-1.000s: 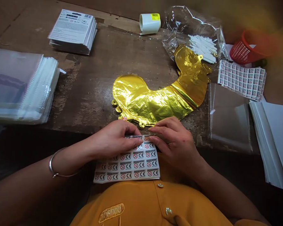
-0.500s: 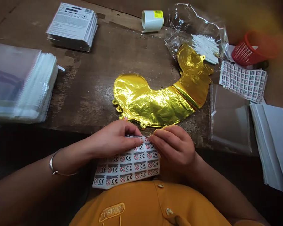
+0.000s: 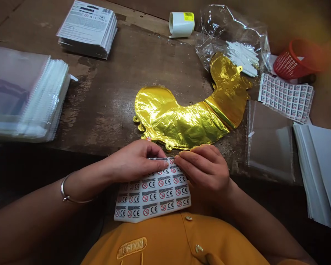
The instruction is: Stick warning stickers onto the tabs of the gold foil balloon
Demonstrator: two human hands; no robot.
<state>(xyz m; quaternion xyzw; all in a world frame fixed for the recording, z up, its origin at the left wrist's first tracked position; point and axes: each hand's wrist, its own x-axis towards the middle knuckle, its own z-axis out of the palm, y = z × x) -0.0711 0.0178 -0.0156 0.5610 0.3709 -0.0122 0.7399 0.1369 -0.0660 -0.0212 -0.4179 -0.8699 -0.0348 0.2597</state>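
A sheet of CE warning stickers [image 3: 157, 198] hangs down in front of my lap. My left hand [image 3: 138, 162] grips its top edge, thumb on the printed face and fingers behind. At the sheet's upper right corner, my right hand [image 3: 205, 167] has its fingers pinched together on the edge; whether a single sticker is lifted there I cannot make out. Just beyond both hands lies a flat gold foil balloon [image 3: 182, 121], curved, with small tabs along its edge.
Clear plastic sleeves [image 3: 41, 99] are stacked at left, printed cards [image 3: 85, 29] behind them. A white roll [image 3: 182, 25], a bag of white sticks [image 3: 242, 55], a red basket [image 3: 295, 62], another sticker sheet [image 3: 287, 95], one clear sleeve [image 3: 270, 140] and white papers [image 3: 322, 165] lie back and right.
The view has shifted slightly, so the table items appear a little to the right. The lower part of the sticker sheet has swung slightly right; both hands keep nearly the same hold.
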